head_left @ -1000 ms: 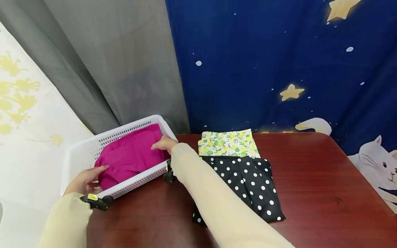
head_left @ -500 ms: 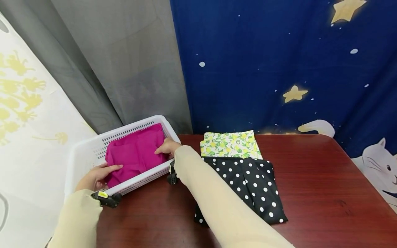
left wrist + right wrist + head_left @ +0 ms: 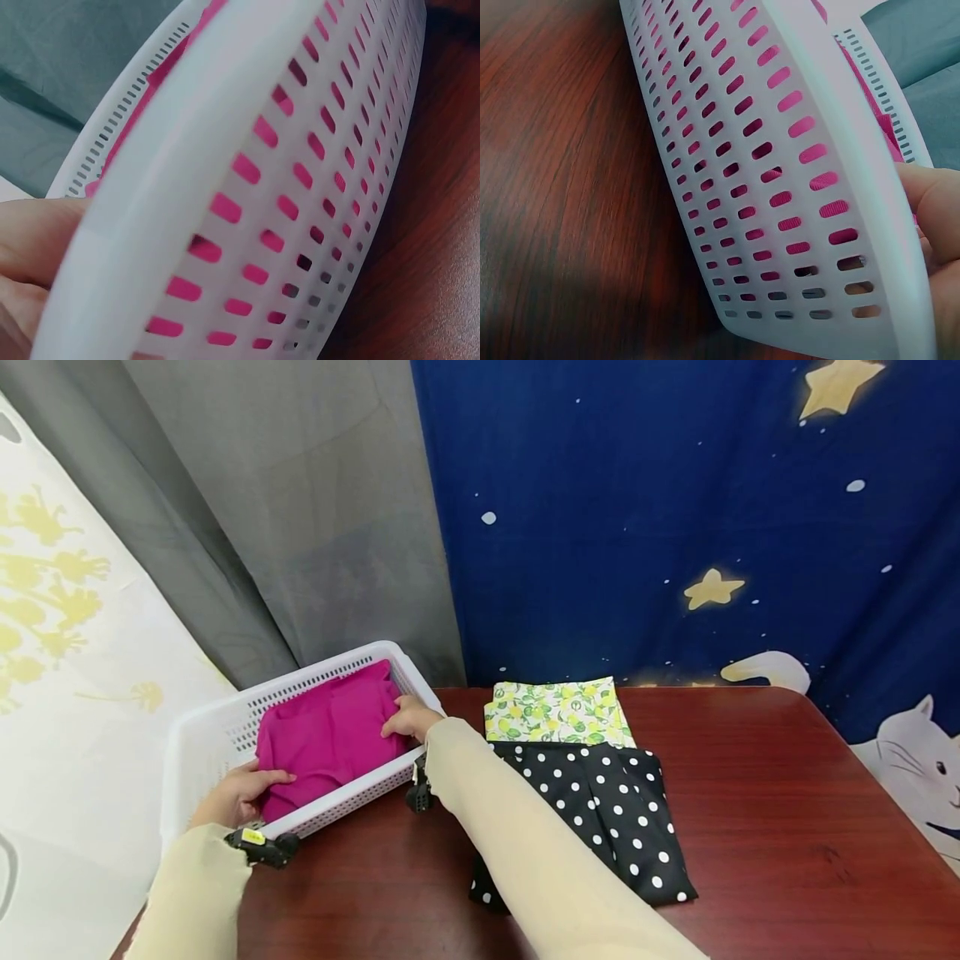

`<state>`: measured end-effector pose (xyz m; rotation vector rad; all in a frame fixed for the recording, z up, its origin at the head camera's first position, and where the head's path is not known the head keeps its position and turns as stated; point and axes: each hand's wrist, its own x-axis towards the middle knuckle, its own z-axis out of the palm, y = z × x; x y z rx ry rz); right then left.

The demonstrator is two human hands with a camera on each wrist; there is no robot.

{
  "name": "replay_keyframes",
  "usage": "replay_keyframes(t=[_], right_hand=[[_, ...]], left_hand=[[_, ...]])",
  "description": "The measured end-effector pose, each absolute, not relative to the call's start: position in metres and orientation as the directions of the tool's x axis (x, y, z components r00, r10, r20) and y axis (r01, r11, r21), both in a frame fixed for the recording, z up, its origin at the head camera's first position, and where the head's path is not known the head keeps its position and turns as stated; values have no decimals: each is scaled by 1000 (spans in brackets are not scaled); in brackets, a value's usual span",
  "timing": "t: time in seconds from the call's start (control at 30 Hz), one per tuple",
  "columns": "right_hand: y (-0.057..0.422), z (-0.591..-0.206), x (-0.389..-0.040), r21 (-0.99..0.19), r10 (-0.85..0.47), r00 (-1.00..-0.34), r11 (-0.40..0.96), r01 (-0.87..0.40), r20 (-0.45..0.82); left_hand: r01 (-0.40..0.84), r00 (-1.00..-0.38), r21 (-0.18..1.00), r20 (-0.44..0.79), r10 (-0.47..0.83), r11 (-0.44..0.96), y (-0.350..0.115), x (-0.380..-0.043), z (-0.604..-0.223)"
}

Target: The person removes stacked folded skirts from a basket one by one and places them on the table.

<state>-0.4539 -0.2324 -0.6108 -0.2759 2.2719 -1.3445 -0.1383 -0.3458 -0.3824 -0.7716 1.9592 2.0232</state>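
Observation:
A folded magenta cloth (image 3: pixel 330 731) lies inside a white plastic basket (image 3: pixel 352 795) at the left of the table in the head view. My left hand (image 3: pixel 236 795) grips the cloth's left end, thumb on top and the other fingers tucked down at its side. At the opposite end my right hand (image 3: pixel 411 720) holds the cloth the same way, thumb over the top. Both wrist views look at the basket's slotted wall, with magenta showing through the slots. There the rim hides most of the left hand (image 3: pixel 34 255) and part of the right hand (image 3: pixel 939 214).
On the table (image 3: pixel 765 793), right of the basket, lies a folded black cloth with white dots (image 3: pixel 630 818), partly under my right sleeve. Behind it is a folded lemon-print cloth (image 3: pixel 555 710). Grey and blue star curtains (image 3: pixel 570 527) hang along the table's back edge.
My left hand has shifted right with the cloth's left end, so the cloth sits more compactly toward the basket's right side. My right hand has barely moved.

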Motion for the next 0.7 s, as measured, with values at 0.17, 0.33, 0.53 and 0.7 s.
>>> replay_keyframes(t=[0.17,0.33,0.53,0.7], right_hand=[[-201,-534,-387,-866,-399,-856,488,105,-328],[-161,-450,-323,-893,-425,-834,421,161,-351],[-128,-381,-272,-908,-420,-825,341,242,-378],[-121,-373,-263,-927,-416,-839,280,250,-352]], left_hand=[[-495,-833,863,-504,-229,-100,-344,-138,-382],[-455,-851,880,-474,-224,-134,-343,-139,-380],[-430,-856,888,-458,-238,-160,-343,-141,-375],[-413,-862,894,-445,-244,-175,-342,-142,-370]])
